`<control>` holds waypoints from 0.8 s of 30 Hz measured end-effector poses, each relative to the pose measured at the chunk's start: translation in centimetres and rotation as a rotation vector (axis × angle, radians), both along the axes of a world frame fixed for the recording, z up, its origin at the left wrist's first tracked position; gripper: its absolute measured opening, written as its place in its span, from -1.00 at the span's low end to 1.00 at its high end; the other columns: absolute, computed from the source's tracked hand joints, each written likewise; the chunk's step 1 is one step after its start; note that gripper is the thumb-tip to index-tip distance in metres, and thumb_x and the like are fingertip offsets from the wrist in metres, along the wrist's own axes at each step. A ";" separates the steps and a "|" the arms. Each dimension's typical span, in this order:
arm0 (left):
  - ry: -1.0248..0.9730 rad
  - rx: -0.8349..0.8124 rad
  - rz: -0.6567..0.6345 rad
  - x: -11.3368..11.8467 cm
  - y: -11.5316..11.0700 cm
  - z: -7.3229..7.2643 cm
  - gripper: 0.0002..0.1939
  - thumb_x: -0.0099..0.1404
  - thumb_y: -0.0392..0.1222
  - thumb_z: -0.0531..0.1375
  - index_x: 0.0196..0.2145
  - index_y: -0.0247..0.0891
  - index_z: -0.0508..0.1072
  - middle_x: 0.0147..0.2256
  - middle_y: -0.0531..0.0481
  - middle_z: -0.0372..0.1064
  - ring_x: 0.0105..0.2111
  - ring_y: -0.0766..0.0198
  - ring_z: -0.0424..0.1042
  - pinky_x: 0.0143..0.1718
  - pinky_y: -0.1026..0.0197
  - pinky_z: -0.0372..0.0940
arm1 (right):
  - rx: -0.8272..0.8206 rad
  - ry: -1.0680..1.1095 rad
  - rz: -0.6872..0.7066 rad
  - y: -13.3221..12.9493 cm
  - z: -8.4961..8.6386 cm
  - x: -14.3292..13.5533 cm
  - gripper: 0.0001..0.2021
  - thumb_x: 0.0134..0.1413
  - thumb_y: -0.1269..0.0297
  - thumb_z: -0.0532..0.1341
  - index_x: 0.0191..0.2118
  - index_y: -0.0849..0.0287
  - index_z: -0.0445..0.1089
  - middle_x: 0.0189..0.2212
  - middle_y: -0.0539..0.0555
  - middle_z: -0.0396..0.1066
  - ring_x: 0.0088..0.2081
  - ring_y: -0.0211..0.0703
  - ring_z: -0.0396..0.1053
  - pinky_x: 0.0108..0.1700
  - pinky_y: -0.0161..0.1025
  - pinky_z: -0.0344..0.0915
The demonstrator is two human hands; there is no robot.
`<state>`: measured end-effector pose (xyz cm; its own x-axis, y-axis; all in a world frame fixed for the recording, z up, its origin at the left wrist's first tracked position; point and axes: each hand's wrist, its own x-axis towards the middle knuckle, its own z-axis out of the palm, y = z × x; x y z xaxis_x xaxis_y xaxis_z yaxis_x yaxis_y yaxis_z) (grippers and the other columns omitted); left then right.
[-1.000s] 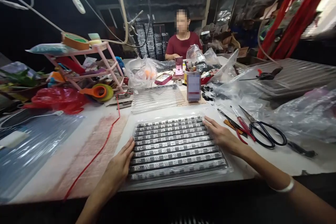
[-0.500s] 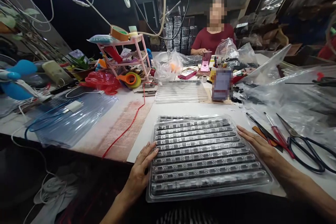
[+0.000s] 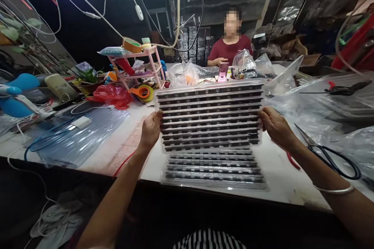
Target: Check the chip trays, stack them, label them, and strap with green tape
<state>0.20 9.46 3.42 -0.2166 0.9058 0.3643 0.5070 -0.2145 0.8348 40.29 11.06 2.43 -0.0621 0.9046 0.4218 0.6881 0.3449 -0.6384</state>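
Observation:
Between my two hands a clear plastic tray [image 3: 210,116] is raised and tilted up, filled with rows of dark strips. My left hand [image 3: 151,130] is closed on its left edge, thumb in front. At the right edge my right hand [image 3: 274,126] grips it the same way, with a bangle on that wrist. Lower down, a second clear tray [image 3: 214,183] with similar dark strips lies on the white table [image 3: 280,186], partly hidden behind the raised one.
Scissors [image 3: 330,155] lie to the right, beside crumpled clear plastic. Clear plastic sheets [image 3: 84,136] and a red cord are on the left. A pink rack [image 3: 140,62] and orange tape roll [image 3: 143,91] stand further back. A person in a dark red shirt [image 3: 232,48] sits opposite.
Both hands have lifted a tray off the table and tilted it upright. The tray beneath now shows. My view has shifted slightly.

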 end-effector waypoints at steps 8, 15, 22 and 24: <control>0.188 -0.400 0.047 -0.3 -0.7 -4.7 -0.50 0.18 0.21 0.05 -0.63 -0.26 0.37 -0.66 -0.06 0.29 -0.43 0.08 0.39 -0.36 0.16 0.19 | -0.446 -0.153 0.039 -2.0 -4.7 -0.4 -0.46 0.15 -0.21 -0.15 -0.57 0.11 0.20 -0.67 0.04 0.29 -0.58 -0.13 0.28 -0.48 -0.24 0.17; 0.265 -0.521 0.047 -0.5 -1.7 -6.2 -0.45 0.14 0.24 0.07 -0.41 -0.37 0.51 -0.57 -0.13 0.38 -0.36 -0.01 0.44 -0.30 0.10 0.24 | -0.465 -0.235 -0.007 -3.5 -6.4 -0.2 -0.45 0.14 -0.21 -0.14 -0.55 0.11 0.27 -0.60 0.11 0.37 -0.50 0.00 0.37 -0.39 -0.18 0.22; 0.000 -0.420 -0.065 -0.3 -8.3 -7.0 -0.30 0.16 0.17 0.11 0.13 -0.35 0.28 0.06 -0.18 0.33 -0.06 0.11 0.41 -0.04 0.10 0.31 | -0.300 -0.105 -0.169 -10.3 -9.6 -0.4 -0.40 0.15 -0.19 -0.05 0.07 0.16 0.32 -0.20 0.14 0.49 -0.17 0.09 0.46 -0.29 -0.15 0.41; -0.046 -0.413 -0.051 -0.4 -8.2 -7.2 -0.33 0.13 0.17 0.14 0.08 -0.34 0.35 0.06 -0.16 0.34 -0.01 0.07 0.38 0.03 0.06 0.28 | -0.247 -0.112 -0.225 -11.3 -10.2 -1.2 -0.40 0.17 -0.18 -0.07 0.09 0.17 0.30 -0.09 0.17 0.44 -0.08 0.12 0.41 -0.18 -0.09 0.41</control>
<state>-0.17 1.29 -3.83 -0.1751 0.9837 -0.0409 0.4644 0.1191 0.8776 39.06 -0.26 -7.72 0.1173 0.9746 0.1907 0.7996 0.0213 -0.6002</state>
